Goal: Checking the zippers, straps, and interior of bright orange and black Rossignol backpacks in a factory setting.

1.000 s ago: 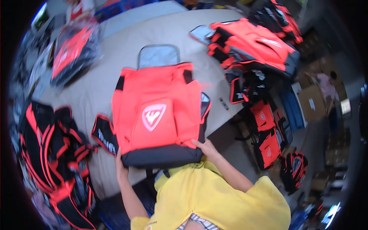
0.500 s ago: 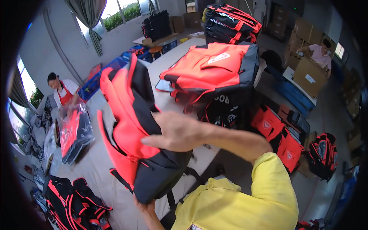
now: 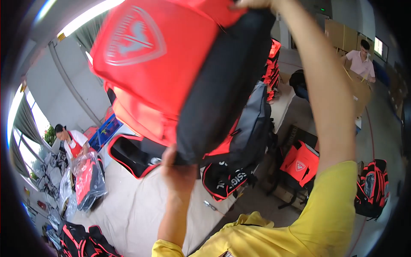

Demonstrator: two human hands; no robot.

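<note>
A large red and black backpack [image 3: 171,85] is held up in front of me and takes up the upper middle of the view. My left hand [image 3: 177,171] grips its lower edge, thumb up against the red and black fabric. At the top right, my right hand [image 3: 257,3] grasps the upper edge of the bag, partly cut off by the frame. Behind and below the held bag, a grey and black bag [image 3: 252,124] lies on the table [image 3: 145,210], largely covered. A black bag part with red trim [image 3: 132,156] shows beneath it.
A small metal tool [image 3: 209,205] lies near the table edge. At the left, a person [image 3: 75,143] handles a plastic-wrapped bag [image 3: 90,180]. More bags [image 3: 85,242] lie at the lower left. Red bags [image 3: 299,165] stand right of the table; another person [image 3: 361,62] is by cartons.
The backpack has been raised off the table and turned, so its red front panel with a grey emblem faces me. My right hand has moved up to its top edge.
</note>
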